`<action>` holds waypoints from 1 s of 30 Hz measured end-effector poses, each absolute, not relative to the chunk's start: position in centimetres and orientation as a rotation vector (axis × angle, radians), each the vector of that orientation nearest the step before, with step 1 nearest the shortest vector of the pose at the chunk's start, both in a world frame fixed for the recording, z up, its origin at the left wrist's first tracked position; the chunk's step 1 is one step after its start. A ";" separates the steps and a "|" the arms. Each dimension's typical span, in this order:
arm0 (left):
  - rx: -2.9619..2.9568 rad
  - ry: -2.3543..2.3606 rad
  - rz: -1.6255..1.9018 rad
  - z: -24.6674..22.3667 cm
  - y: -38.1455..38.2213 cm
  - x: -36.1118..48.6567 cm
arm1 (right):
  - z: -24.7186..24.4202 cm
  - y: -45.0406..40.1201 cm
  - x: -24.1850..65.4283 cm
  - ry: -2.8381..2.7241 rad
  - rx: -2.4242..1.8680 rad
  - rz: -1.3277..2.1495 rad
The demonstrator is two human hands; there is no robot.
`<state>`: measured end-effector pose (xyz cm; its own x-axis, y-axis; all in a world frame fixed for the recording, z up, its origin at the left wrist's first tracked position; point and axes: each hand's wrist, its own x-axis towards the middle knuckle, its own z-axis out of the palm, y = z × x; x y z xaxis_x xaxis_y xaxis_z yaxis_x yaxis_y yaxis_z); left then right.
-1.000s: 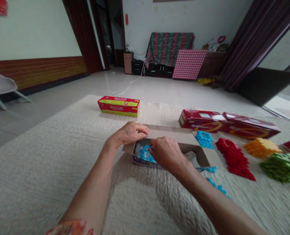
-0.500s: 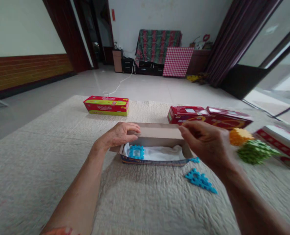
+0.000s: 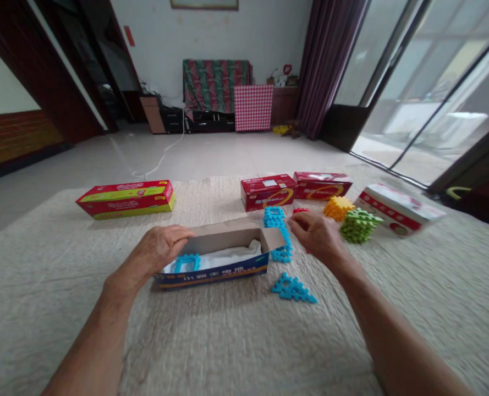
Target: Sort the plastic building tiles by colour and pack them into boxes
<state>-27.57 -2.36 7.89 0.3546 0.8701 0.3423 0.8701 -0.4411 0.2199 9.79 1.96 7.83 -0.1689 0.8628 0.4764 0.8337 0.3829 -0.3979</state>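
An open blue cardboard box (image 3: 223,276) stands in front of me with its flaps up. White cloth or paper (image 3: 227,257) lines it, and a square blue toothed plastic piece (image 3: 187,263) lies inside at the left. My left hand (image 3: 157,248) is closed on the box's rear left edge. My right hand (image 3: 320,234) is past the right flap, fingers pinched together beside a stack of blue toothed pieces (image 3: 275,218); what they hold, if anything, is hidden. Red pieces (image 3: 300,210) show partly behind it. A blue triangular piece (image 3: 292,289) lies nearer me.
On the quilted mat (image 3: 227,341) stand a red-and-yellow box (image 3: 126,199), two dark red boxes (image 3: 268,192) and a white-and-red box (image 3: 399,209). Orange pieces (image 3: 339,209) and green pieces (image 3: 358,225) are piled at the right.
My view has turned right. My right hand has gone from above the box's right end to outside it, beside the blue stack. My left hand stays at the box's left end.
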 end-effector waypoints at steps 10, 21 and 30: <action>2.607 1.787 0.722 7.8 -2.0 -28.1 | 7.7 1.4 10.0 -2.342 -1.707 0.164; 2.563 1.764 0.755 7.4 -1.9 -28.1 | 6.4 1.3 9.0 -2.436 -1.773 0.052; 2.617 1.767 0.751 8.8 -2.7 -27.3 | 7.1 1.3 9.5 -2.404 -1.689 0.056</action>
